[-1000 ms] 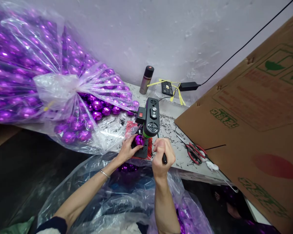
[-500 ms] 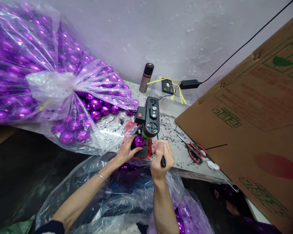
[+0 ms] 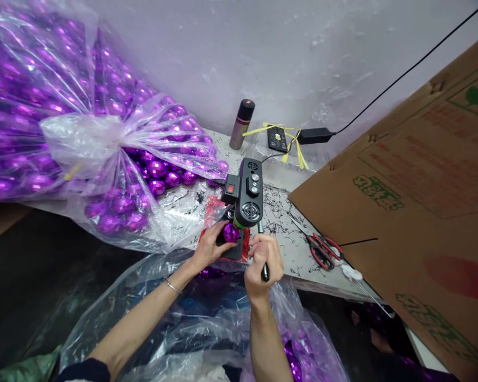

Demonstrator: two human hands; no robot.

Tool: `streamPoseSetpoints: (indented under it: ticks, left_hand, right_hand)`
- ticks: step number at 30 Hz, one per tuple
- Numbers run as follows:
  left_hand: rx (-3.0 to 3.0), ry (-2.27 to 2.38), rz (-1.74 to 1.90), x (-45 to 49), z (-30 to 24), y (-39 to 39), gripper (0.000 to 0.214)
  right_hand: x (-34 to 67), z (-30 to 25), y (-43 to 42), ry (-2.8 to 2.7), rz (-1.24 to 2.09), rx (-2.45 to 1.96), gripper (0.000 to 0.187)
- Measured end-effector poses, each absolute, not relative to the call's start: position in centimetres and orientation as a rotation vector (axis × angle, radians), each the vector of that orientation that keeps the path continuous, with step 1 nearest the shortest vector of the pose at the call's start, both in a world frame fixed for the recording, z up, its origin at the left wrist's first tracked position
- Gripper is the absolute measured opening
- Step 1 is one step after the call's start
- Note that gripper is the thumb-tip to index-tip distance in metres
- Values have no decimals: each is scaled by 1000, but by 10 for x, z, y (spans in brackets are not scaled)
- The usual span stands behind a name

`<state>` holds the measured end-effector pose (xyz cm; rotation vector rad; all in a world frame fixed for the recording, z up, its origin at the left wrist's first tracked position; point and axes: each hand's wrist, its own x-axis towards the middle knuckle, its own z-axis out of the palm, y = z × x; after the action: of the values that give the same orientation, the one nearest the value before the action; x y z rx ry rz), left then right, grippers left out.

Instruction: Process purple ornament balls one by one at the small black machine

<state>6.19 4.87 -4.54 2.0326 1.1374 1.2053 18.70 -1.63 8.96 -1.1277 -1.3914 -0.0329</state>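
Note:
My left hand (image 3: pixel 209 246) holds a shiny purple ball (image 3: pixel 230 233) under the head of a small black bench machine (image 3: pixel 247 192) with a red switch. The ball rests over the machine's black base on a red mat (image 3: pixel 210 211). My right hand (image 3: pixel 263 260) is closed around the machine's black lever handle (image 3: pixel 265 271), just right of the ball. Both forearms reach in from the bottom over an open clear plastic bag (image 3: pixel 207 318) holding more purple balls.
A large tied clear bag of purple balls (image 3: pixel 83 127) fills the left of the table. Red-handled scissors (image 3: pixel 322 249) lie at the right beside a big cardboard box (image 3: pixel 414 212). A spray can (image 3: pixel 241 124), a black adapter (image 3: pixel 314 136) and yellow ties sit by the wall.
My right hand has shifted slightly up and left on the lever. The left hand keeps the purple ball under the machine head; the view has tilted a little.

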Motion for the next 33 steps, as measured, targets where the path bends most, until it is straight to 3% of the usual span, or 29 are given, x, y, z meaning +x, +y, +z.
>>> streamPoseSetpoints:
  ticks: [9,33]
  left_hand:
    - [2035,1153,1156,61,-42,47,60]
    - [2048,1146,1160,62,-44,50,59]
  right_hand:
    - [187,49,-8,-1396,-159,-1032,32]
    - [187,36,0,-1370,-204,-976,33]
